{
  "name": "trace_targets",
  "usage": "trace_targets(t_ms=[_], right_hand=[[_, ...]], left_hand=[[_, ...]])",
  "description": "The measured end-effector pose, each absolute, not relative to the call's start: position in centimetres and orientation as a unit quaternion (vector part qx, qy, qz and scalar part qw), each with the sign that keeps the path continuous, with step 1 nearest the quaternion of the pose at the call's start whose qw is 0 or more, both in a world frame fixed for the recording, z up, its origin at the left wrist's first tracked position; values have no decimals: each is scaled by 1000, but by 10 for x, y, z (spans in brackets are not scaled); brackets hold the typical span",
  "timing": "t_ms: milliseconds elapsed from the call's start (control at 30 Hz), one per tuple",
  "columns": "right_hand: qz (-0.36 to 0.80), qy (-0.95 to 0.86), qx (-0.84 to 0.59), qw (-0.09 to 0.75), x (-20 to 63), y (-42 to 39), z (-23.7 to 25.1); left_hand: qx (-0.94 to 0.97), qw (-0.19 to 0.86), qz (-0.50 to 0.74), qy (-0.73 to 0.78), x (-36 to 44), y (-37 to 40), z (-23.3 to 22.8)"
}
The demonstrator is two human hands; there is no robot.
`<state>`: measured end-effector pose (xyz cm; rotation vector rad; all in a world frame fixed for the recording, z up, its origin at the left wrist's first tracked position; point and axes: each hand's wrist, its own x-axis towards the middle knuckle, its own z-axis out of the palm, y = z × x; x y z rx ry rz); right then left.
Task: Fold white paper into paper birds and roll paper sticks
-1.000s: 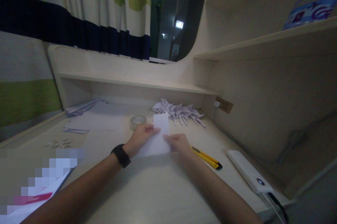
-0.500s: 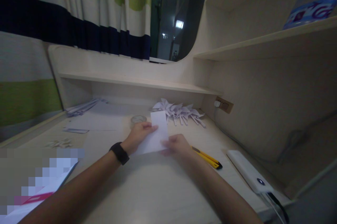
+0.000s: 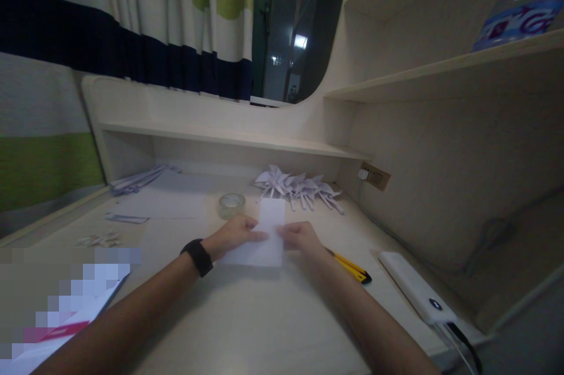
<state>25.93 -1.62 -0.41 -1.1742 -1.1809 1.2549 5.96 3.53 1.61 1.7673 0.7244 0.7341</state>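
A white sheet of paper, with a narrower part standing up at its top, is held a little above the desk between my hands. My left hand, with a black band on the wrist, grips its left side, thumb across the face. The right edge is pinched by my right hand. Just beyond lies a roll of clear tape. Several white paper pinwheels are heaped behind the sheet. A yellow utility knife rests beside my right forearm.
Loose white sheets and folded strips lie at the back left, with small pale pieces nearer. A white device with cables sits along the right edge. Above are a shelf and a plastic bottle.
Both hands have shifted slightly, and the paper has turned more upright and come a little lower and to the right. More of the tape roll now shows.
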Motion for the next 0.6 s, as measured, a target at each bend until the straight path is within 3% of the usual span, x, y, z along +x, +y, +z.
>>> trace_targets(t_ms=[267,600], right_hand=[[515,-431,-516,532,259,-12,-11],[502,-387,-503,588,256,-11,-13]], left_hand=[[717,610,171,292,57,29,11],[690,649,135,289,51,22,6]])
